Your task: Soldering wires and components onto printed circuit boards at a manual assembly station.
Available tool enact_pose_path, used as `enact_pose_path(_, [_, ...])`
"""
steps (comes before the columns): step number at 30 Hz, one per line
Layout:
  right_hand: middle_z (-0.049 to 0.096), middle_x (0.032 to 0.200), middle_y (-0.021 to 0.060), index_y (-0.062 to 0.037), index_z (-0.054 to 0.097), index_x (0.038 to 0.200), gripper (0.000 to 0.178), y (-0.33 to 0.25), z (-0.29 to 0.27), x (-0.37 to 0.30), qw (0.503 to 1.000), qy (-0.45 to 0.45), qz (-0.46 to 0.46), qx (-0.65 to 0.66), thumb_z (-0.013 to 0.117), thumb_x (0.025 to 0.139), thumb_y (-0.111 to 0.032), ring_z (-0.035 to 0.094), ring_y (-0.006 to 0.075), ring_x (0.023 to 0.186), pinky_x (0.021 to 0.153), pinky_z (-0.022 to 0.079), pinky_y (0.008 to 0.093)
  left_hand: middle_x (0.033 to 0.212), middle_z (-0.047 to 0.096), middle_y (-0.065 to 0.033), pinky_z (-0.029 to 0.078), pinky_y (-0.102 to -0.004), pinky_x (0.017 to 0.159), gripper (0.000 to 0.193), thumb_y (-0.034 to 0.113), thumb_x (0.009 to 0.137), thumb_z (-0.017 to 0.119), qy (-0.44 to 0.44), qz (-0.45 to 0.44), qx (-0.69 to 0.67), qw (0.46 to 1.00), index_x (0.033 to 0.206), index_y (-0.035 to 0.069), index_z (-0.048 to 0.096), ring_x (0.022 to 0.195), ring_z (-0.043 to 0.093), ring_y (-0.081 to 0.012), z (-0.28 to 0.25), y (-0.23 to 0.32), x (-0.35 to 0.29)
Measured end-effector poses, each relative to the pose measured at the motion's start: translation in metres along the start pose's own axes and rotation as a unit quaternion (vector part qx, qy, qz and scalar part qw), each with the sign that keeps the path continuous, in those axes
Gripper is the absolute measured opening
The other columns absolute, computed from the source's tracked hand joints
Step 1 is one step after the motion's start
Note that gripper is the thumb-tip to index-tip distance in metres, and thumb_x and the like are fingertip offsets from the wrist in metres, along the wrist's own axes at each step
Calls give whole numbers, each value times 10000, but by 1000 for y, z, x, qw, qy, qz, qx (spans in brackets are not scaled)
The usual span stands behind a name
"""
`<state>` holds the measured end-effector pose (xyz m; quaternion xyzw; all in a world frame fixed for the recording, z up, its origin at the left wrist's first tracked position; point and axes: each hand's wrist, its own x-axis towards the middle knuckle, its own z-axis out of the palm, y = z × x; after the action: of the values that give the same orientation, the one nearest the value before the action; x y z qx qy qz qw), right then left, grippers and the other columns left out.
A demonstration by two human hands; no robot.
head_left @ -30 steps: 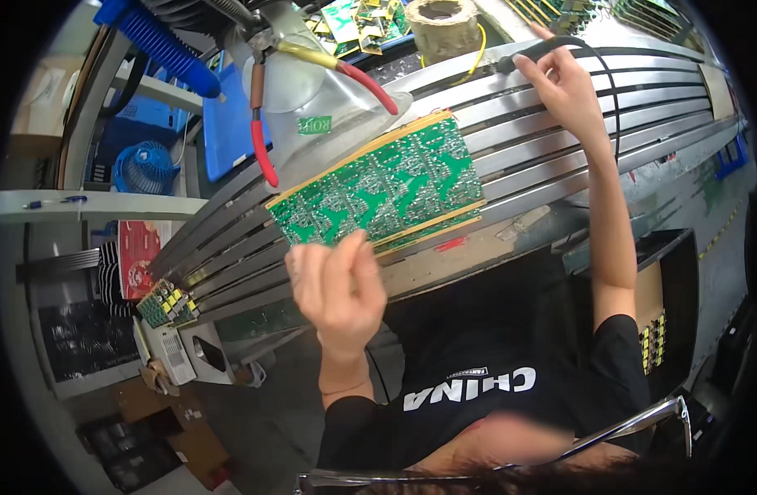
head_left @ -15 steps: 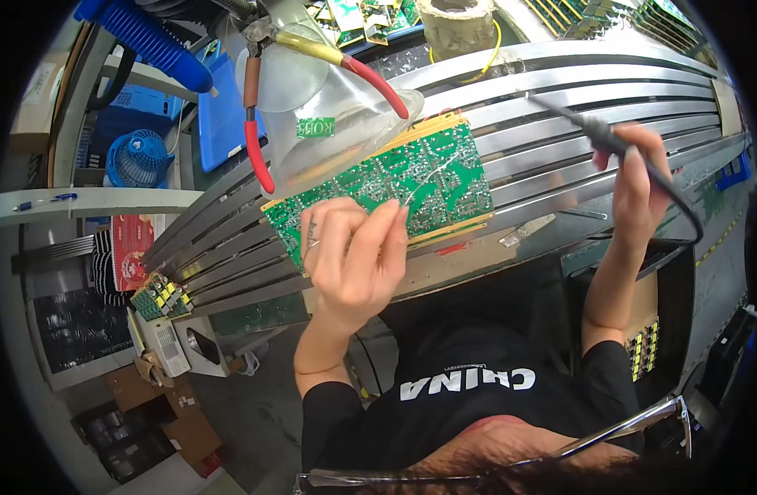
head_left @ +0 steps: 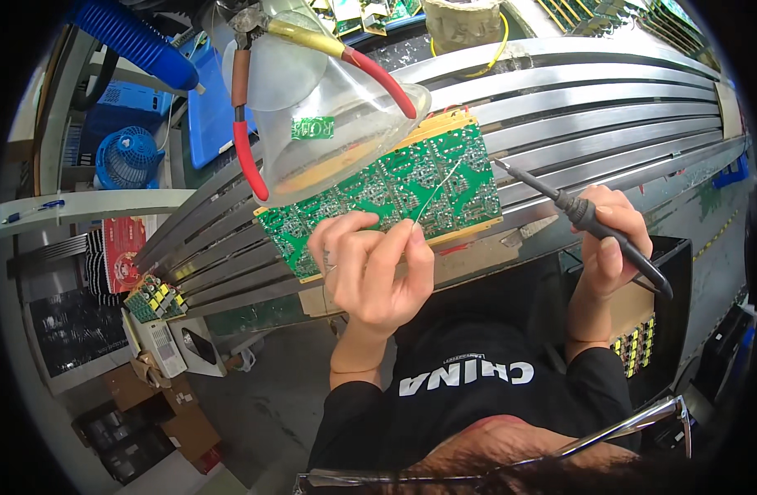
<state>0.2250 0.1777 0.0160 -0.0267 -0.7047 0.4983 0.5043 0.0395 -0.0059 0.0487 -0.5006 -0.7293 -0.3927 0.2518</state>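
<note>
A green circuit board (head_left: 474, 198), studded with solder joints, lies on the slatted metal rails. My left hand (head_left: 374, 272) is closed at the board's near edge, thumb and forefinger pinching a thin strand of solder wire (head_left: 435, 195) that slants up over the board. To the right, my right hand (head_left: 609, 243) grips the dark handle of a soldering iron (head_left: 583, 214). The iron's tip points up and left, just beside the board's right edge, apart from the wire. Yellowish strips run along the board's long edges.
Red-handled pliers (head_left: 248, 161) hang in front of a clear funnel-shaped hood (head_left: 345, 124) over the board's far left part. Metal rails (head_left: 593, 107) stretch across the bench. A blue fan (head_left: 129, 157) stands at the left, and a tape roll (head_left: 463, 25) at the back.
The soldering iron has swung down and left, its tip now close to the board's right edge. My left hand has shifted slightly right and nearer me, still pinching the solder wire.
</note>
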Motion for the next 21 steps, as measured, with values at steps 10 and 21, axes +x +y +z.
enact_pose_path(10, [604, 866, 127, -10, 623, 1088, 303, 8, 6, -5, 996, 59, 41, 56, 545, 909, -241, 506, 199, 724, 699, 402, 363, 785, 540, 6, 454, -405, 864, 226, 14, 704, 709, 5, 5, -18, 1000, 909, 110, 701, 819, 591, -221, 2, -3, -5])
enact_pose_path(21, [613, 851, 149, 16, 631, 1047, 298, -10, -3, -22, 999, 33, 7, 7, 564, 865, -210, 499, 211, 686, 661, 411, 354, 782, 529, 12, 443, -433, 886, 227, 36, 709, 715, -35, 12, -41, 998, 916, 126, 695, 848, 574, -211, -2, 7, -33])
